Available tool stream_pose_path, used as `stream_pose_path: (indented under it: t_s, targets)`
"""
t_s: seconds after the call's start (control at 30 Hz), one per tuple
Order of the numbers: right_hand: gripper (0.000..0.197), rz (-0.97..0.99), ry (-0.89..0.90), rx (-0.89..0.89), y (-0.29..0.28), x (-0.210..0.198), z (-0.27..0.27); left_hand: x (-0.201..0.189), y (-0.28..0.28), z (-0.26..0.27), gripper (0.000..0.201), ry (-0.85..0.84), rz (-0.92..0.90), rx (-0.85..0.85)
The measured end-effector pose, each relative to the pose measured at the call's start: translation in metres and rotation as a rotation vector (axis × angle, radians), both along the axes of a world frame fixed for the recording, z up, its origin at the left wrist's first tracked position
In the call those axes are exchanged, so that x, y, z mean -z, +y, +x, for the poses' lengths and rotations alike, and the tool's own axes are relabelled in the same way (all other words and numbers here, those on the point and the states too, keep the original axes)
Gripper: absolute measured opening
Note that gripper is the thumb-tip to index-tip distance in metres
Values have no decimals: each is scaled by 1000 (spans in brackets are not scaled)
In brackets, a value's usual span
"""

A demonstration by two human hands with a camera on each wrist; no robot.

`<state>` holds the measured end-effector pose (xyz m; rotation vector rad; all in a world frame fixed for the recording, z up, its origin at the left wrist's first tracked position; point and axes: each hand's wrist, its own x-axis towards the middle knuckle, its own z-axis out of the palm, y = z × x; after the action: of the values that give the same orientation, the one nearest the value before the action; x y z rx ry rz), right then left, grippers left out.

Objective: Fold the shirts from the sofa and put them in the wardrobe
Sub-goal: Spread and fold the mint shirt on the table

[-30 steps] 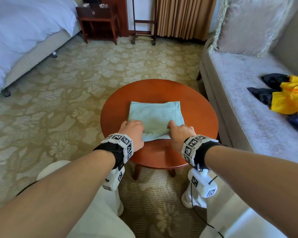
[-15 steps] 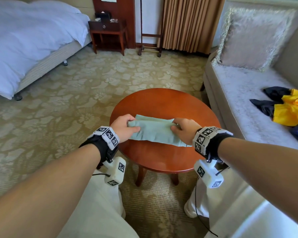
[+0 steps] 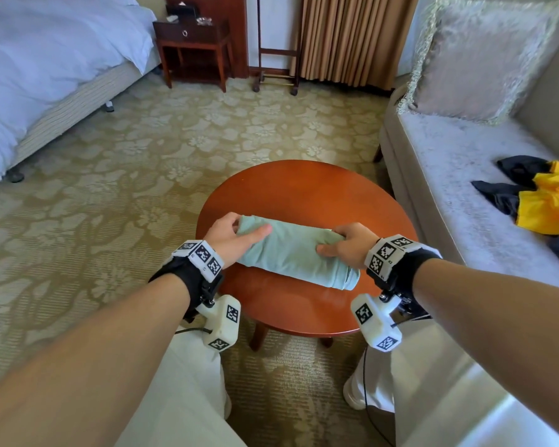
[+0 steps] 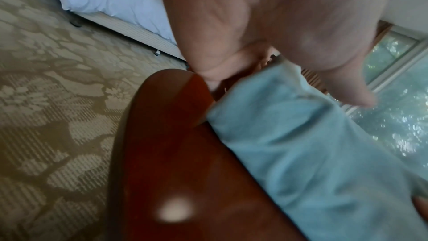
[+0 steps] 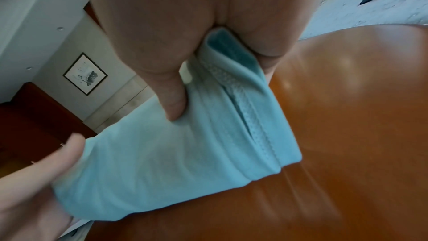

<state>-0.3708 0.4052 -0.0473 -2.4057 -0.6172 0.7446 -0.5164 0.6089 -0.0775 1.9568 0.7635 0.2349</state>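
One pale green folded cotton shirt (image 3: 292,251) lies across the middle of the round reddish wooden tabletop (image 3: 307,188), and you hold it at both ends. Your left hand (image 3: 231,238) grips the left end, thumb laid flat on top and fingers tucked under the far edge. Your right hand (image 3: 349,245) pinches the right end, thumb pressed into the cloth and fingers wrapped round the layered hem, which the right wrist view shows stacked in several thicknesses.

You look to be finishing the fold of this shirt, judging by its narrow, doubled shape. The next move calls for a firm hold on all the layers at once, so the bundle does not spring open as you lift it and carry it to the wardrobe, which is not in view.

More clothes, a yellow garment (image 3: 549,203) over dark ones (image 3: 501,195), wait on the grey plush sofa (image 3: 459,175) to your right.
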Motion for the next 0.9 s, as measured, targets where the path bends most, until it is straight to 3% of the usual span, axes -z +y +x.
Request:
stream_pose_path:
  t_s: [0.13, 0.27, 0.4, 0.6, 0.9]
  targets:
    - [28, 5, 2, 8, 0, 7, 9, 7, 4, 1, 46, 72, -35, 90]
    - [42, -32, -14, 7, 3, 6, 23, 8, 12, 10, 29, 77, 38, 61]
    - [30, 0, -42, 55, 6, 0, 35, 11, 13, 18, 26, 60, 19, -28]
    - [48, -23, -130, 230, 14, 9, 35, 16, 15, 28, 22, 126, 94, -90]
    - [55, 7, -200, 359, 15, 21, 36, 12, 8, 35, 36, 238, 229, -171]
